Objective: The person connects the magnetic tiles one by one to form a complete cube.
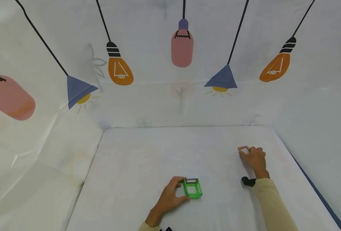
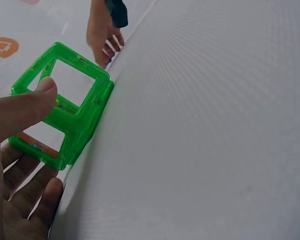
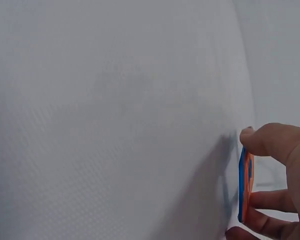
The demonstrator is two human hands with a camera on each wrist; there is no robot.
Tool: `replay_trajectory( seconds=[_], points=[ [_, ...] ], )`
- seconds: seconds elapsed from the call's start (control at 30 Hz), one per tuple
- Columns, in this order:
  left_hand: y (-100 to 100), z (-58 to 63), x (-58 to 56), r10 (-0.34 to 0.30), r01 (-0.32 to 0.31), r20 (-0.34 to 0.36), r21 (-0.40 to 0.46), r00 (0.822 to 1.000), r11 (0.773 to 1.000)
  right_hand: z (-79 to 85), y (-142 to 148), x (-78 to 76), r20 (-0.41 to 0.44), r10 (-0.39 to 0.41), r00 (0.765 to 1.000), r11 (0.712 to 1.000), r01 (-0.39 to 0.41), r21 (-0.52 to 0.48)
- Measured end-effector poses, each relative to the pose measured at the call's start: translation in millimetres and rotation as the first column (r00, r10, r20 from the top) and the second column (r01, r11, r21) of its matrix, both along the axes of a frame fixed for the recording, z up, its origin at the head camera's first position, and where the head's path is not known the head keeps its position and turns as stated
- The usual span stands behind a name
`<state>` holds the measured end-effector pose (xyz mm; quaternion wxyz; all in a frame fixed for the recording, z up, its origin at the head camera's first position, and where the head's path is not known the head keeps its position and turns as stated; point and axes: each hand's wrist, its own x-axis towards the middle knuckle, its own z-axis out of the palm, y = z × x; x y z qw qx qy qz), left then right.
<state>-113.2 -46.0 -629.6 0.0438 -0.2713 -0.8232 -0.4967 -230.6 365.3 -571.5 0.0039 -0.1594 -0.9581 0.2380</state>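
Note:
My left hand (image 1: 169, 196) holds an open-framed cube of green magnetic tiles (image 1: 199, 189) at the table's middle front, thumb on its near side and fingers at the far left corner. In the left wrist view the thumb lies over the green frame (image 2: 85, 119), and an orange strip (image 2: 39, 145) shows through its lower opening. Further back to the right, my right hand (image 1: 256, 159) pinches a small orange magnetic tile (image 1: 243, 147) between thumb and fingers. The right wrist view shows this orange tile (image 3: 247, 187) edge-on, with a blue layer (image 3: 241, 192) against it.
Both hands work over a white tabletop (image 1: 147, 154). A white sheet wall (image 1: 156, 102) printed with lamps and bulbs rises behind it and at the sides. A dark blue strip (image 1: 317, 192) runs along the right edge. A black strap (image 1: 248, 181) sits at the right wrist.

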Motion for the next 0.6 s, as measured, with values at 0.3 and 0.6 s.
replay_trajectory(
  seconds=[0.3,0.6],
  points=[
    [2,2.0,-6.9,0.008,-0.009,-0.018,-0.035,1.000,0.999,17.9,-45,16.9,-0.142,0.189,0.972,0.975,-0.203,-0.087],
    [2,4.9,-3.2,0.015,-0.015,0.008,-0.056,1.000,0.998,28.0,-109,59.4,-0.363,0.615,0.700,0.729,-0.681,-0.077]
  ],
)
